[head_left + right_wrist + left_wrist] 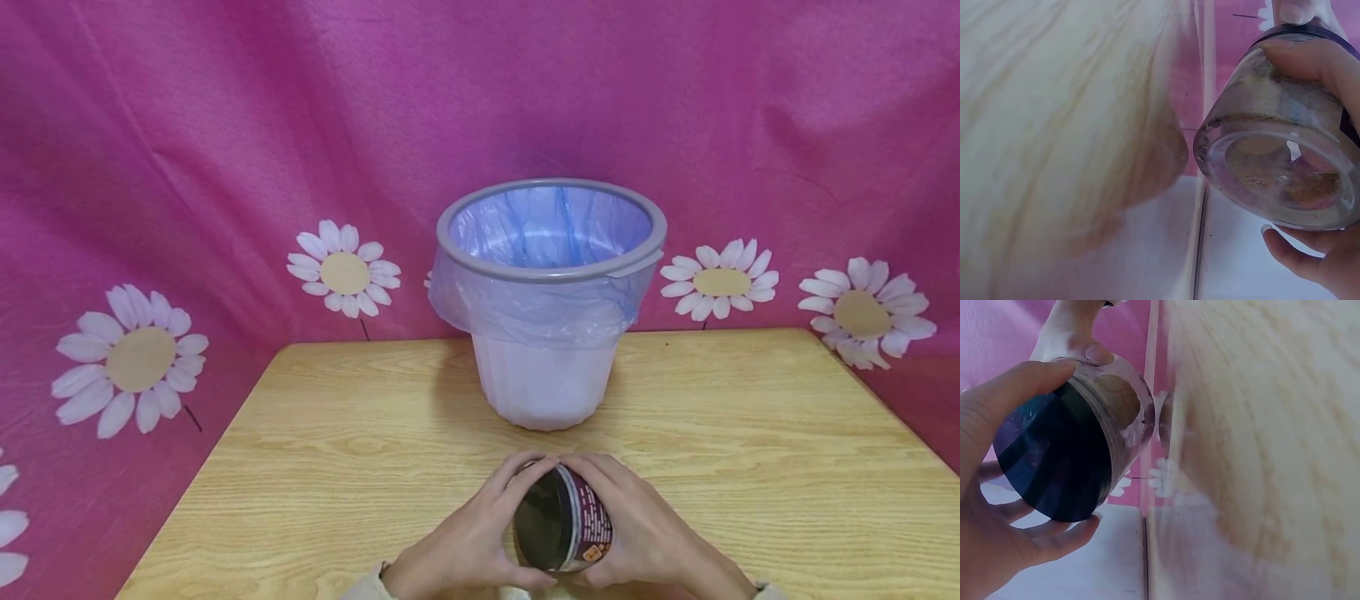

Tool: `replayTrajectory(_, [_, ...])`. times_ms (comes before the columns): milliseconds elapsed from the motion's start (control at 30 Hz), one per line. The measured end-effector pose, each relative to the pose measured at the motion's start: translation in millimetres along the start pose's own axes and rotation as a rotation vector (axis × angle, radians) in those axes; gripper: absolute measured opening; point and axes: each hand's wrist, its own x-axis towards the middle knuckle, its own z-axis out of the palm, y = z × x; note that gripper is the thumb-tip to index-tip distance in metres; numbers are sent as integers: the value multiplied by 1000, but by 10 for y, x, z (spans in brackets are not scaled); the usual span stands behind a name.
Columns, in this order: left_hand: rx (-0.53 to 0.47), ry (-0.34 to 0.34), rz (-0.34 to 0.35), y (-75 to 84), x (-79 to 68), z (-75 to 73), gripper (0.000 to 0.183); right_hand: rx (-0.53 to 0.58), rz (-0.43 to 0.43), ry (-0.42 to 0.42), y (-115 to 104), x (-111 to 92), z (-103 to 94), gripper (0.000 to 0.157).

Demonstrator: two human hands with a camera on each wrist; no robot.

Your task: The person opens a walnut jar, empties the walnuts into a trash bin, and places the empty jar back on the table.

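The jar [567, 515] was in front of the bin [547, 379], on the person's side of it, tipped over with its dark lid [540, 521] turned leftward and its clear base [1282, 172] rightward. The left hand [486, 527] was clamped on the lid end, thumb on one side and fingers curled round the other. The right hand [637, 517] was clamped round the body, beside the purple label [595, 529] with its white print. On the side toward the bin, the fingers of the two hands came together. The jar was close over the table [337, 417]; whether it touched could not be told. Brown patches showed through its wall.

The bin was white, with a bluish liner [536, 308] folded down over its outside and a grey ring [551, 273] round its mouth. Behind the bin hung a magenta cloth [225, 167]. To the bin's left were two large daisies [141, 358] and part of another; to its right, two more. A pale sleeve [371, 585] showed at each wrist, in front of the bin.
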Motion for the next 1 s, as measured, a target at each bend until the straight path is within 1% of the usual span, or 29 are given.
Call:
replayTrajectory(233, [-2,22,24,10,0,2,112,-10,-9,18,-3,-1,-1,111])
replayTrajectory(433, [34,53,52,0,4,10,107,-18,-20,28,-1,5,-7,110])
replayTrajectory(633, [19,63,43,1,13,10,107,-21,-18,28,1,10,-15,109])
replayTrajectory(867, [-25,72,7,3,10,14,106,-27,-15,31,4,8,-13,109])
replayTrajectory(1000, [-10,94,31,-6,20,17,105,-25,-16,33,3,8,-14,109])
